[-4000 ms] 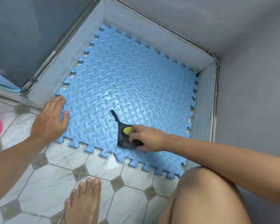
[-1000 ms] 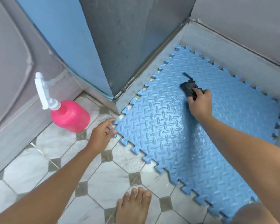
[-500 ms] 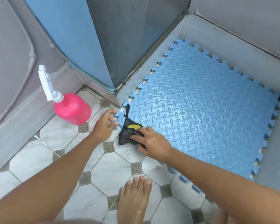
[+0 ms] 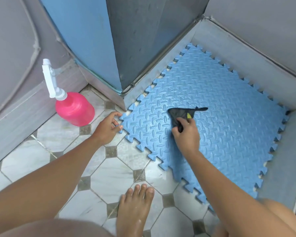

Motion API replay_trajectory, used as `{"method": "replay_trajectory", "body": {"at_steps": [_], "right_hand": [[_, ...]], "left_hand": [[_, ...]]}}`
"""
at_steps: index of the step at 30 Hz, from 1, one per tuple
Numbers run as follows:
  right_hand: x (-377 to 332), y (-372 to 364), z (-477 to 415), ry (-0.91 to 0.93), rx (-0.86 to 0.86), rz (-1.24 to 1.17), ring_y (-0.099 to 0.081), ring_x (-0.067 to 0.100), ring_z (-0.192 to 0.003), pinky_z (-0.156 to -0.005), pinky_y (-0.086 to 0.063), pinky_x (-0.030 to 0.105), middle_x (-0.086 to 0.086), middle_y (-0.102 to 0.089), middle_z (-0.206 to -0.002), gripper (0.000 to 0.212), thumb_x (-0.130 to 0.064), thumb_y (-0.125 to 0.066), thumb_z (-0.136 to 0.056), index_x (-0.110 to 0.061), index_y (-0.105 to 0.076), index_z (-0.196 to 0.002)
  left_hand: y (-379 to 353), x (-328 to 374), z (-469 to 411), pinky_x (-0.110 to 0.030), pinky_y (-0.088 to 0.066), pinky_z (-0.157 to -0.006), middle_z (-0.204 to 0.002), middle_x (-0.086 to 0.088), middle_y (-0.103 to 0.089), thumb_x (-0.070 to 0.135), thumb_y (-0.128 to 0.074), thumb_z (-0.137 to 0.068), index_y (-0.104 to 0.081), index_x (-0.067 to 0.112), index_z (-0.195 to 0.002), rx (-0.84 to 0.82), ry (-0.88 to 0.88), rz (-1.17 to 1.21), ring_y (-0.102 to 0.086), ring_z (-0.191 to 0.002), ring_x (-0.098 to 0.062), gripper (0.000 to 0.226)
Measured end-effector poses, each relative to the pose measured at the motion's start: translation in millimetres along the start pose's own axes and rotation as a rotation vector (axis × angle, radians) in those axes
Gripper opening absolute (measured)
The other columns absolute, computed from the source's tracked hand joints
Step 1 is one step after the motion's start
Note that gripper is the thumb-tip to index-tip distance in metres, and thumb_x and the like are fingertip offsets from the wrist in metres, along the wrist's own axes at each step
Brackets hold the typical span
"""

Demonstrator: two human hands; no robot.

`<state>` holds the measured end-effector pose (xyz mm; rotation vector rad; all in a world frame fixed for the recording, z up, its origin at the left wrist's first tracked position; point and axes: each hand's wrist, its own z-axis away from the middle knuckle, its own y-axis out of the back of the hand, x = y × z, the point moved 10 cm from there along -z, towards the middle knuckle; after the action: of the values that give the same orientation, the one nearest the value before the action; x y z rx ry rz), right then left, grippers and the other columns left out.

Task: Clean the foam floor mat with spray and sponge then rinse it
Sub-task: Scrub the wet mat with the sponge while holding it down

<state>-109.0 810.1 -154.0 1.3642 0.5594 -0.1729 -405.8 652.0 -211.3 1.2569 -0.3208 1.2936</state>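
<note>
The blue foam mat [image 4: 225, 137] lies flat on the floor in the corner of a wet room, with its far edges close to the low grey ledge [image 4: 246, 53] and its near edge with the puzzle teeth lying over the floor tiles [image 4: 109, 178]. The right hand [image 4: 186, 134] is on the mat, a little left of its middle, and the fingers are curled around the near end of the sponge [image 4: 180, 115]. The sponge is wrapped in a dark net, a small yellow part shows through it, and a thin dark tail of the net points to the right. It lies flat against the mat surface, which looks wet and shiny around it. The left hand [image 4: 106, 129] is at the left corner of the mat, with the fingers bent; the thumb and the fingertips sit on both sides of the corner tooth and pinch it lightly. The pink spray bottle [image 4: 75, 108] with a white trigger head stands upright on the tiles, near the left hand but not touching it, close to the grey wall. Behind it rises a blue panel [image 4: 85, 40]. A bare foot [image 4: 135, 207] stands on the tiles, just in front of the near edge of the mat
</note>
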Motion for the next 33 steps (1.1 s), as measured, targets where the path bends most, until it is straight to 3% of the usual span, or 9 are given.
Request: {"method": "replay_trajectory", "body": {"at_steps": [3,7,10,13,17,20,22,27,33], "right_hand": [[-65,-44,53,0.333,-0.198,0.052,-0.053,0.025,-0.112,-0.080,-0.055,0.038,0.001,-0.049,-0.138,0.041,-0.031,-0.062,-0.087,-0.029,-0.062,-0.128],[-105,-71,105,0.747,-0.415,0.161,-0.055,0.027,-0.102,-0.060,-0.054,0.034,0.003,-0.054,-0.121,0.038,-0.027,-0.061,-0.085,-0.029,-0.064,-0.123],[-97,-59,86,0.781,-0.450,0.178,-0.055,0.026,-0.108,-0.065,-0.055,0.036,0.002,-0.055,-0.121,0.039,-0.025,-0.060,-0.088,-0.028,-0.062,-0.127],[-69,-30,8,0.586,-0.351,0.210,-0.051,0.024,-0.115,-0.078,-0.054,0.038,0.001,-0.052,-0.127,0.039,-0.030,-0.058,-0.091,-0.030,-0.058,-0.131],[16,28,-120,0.089,-0.073,0.114,-0.054,0.036,-0.115,-0.095,-0.048,0.042,0.013,-0.050,-0.127,0.042,-0.021,-0.061,-0.088,-0.022,-0.058,-0.130],[80,56,-170,-0.361,0.135,-0.021,-0.051,0.039,-0.124,-0.107,-0.039,0.040,0.019,-0.043,-0.140,0.044,-0.026,-0.059,-0.094,-0.012,-0.052,-0.136],[83,54,-186,-0.493,0.159,-0.049,-0.049,0.038,-0.129,-0.108,-0.038,0.040,0.018,-0.037,-0.146,0.046,-0.031,-0.056,-0.097,-0.012,-0.050,-0.139],[-19,9,-200,-0.117,0.042,0.023,-0.048,0.036,-0.128,-0.106,-0.043,0.044,0.015,-0.039,-0.145,0.049,-0.032,-0.055,-0.096,-0.015,-0.051,-0.142],[-126,-59,-66,0.422,-0.192,0.065,-0.052,0.025,-0.115,-0.085,-0.056,0.042,0.003,-0.046,-0.138,0.042,-0.031,-0.059,-0.090,-0.025,-0.057,-0.132]], "left_hand": [[-1,1,0,-0.026,-0.043,-0.062,-0.088,0.003,-0.051,0.010,-0.069,-0.097,-0.052,0.033,-0.123,0.005,-0.005,-0.002,-0.047,-0.064,-0.011,0.039],[-2,-3,-1,-0.030,-0.045,-0.068,-0.091,0.001,-0.052,0.011,-0.069,-0.096,-0.052,0.032,-0.124,-0.001,-0.007,-0.018,-0.049,-0.066,-0.013,0.039],[-3,-4,-1,-0.029,-0.044,-0.065,-0.092,0.001,-0.052,0.011,-0.068,-0.098,-0.052,0.031,-0.126,-0.002,-0.003,-0.019,-0.049,-0.067,-0.013,0.038],[-3,-3,0,-0.026,-0.043,-0.065,-0.093,0.000,-0.053,0.011,-0.067,-0.098,-0.054,0.028,-0.129,0.013,-0.005,-0.029,-0.049,-0.066,-0.011,0.038],[-3,-3,0,-0.024,-0.042,-0.065,-0.096,0.000,-0.052,0.012,-0.067,-0.098,-0.054,0.026,-0.132,0.004,0.009,-0.036,-0.049,-0.067,-0.010,0.039],[-2,-4,1,-0.024,-0.040,-0.066,-0.097,-0.001,-0.053,0.012,-0.066,-0.098,-0.054,0.026,-0.133,0.023,0.013,-0.039,-0.051,-0.069,-0.009,0.040],[-4,-3,2,-0.023,-0.040,-0.068,-0.100,0.000,-0.053,0.013,-0.065,-0.099,-0.053,0.027,-0.134,0.046,0.020,-0.049,-0.054,-0.073,-0.011,0.040],[-3,-3,0,-0.024,-0.041,-0.072,-0.097,0.002,-0.051,0.012,-0.067,-0.098,-0.055,0.027,-0.134,0.035,0.020,-0.033,-0.051,-0.067,-0.007,0.041],[-1,-5,-3,-0.022,-0.044,-0.068,-0.091,-0.001,-0.051,0.009,-0.072,-0.094,-0.059,0.026,-0.127,-0.002,0.013,0.029,-0.046,-0.064,-0.012,0.039]]}}
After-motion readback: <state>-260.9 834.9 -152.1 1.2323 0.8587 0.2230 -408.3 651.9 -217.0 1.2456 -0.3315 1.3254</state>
